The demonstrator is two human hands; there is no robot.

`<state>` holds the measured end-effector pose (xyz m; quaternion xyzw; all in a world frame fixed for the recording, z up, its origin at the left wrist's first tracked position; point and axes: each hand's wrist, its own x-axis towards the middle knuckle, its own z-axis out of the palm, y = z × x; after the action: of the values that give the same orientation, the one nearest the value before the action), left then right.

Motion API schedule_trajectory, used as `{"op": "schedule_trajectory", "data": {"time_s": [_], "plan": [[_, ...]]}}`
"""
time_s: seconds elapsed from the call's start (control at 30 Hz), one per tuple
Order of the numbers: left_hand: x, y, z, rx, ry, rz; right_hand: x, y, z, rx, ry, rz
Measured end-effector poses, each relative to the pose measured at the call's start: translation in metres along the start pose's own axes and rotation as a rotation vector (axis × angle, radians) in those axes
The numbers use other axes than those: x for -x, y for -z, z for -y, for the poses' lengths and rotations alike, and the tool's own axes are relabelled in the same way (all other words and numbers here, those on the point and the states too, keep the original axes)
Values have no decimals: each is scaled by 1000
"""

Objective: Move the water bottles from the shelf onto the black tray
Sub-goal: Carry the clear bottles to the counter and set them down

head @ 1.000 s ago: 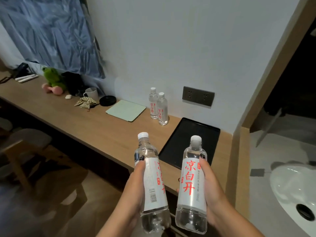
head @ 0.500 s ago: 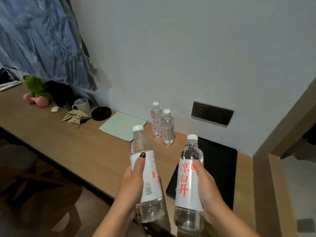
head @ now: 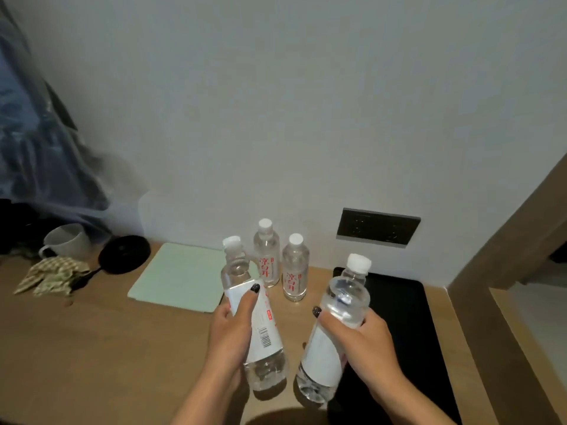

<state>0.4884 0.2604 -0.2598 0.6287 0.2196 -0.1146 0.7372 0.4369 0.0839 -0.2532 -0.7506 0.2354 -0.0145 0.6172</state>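
Note:
My left hand (head: 233, 335) grips a clear water bottle (head: 260, 338) with a white label, held just above the wooden counter. A second water bottle (head: 325, 354), tilted with its cap leaning right, is held by my right hand (head: 365, 342) over the left edge of the black tray (head: 405, 317). The tray lies flat at the counter's right end and holds nothing that I can see. Two more water bottles (head: 266, 256) (head: 295, 271) with red lettering stand upright by the wall, just left of the tray.
A pale green pad (head: 181, 277) lies left of the standing bottles. Further left are a black round disc (head: 124, 254), a white mug (head: 66, 240) and a checked cloth (head: 50, 279). A dark socket plate (head: 378, 227) is on the wall; a wooden partition (head: 503, 271) borders the right.
I have come closer to the counter and both bottles have dropped lower toward it. The right bottle now tilts over the tray's left edge, its label turned away.

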Motion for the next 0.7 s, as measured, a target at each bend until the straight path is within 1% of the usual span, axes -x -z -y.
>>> {"op": "schedule_trajectory", "data": {"time_s": [0.13,0.3,0.47,0.7], "plan": [[-41,17,-13,-40,-20,47,-23,-32,3,88,-8,-64],[-88,30,-18,-118,-91,168,-51,-64,-12,92,-79,-186],[-126,24,-16,-221,-158,230,-74,-81,-14,119,-98,-246],[-160,14,1,-385,-313,284,-97,-98,-29,115,-123,-347]]}}
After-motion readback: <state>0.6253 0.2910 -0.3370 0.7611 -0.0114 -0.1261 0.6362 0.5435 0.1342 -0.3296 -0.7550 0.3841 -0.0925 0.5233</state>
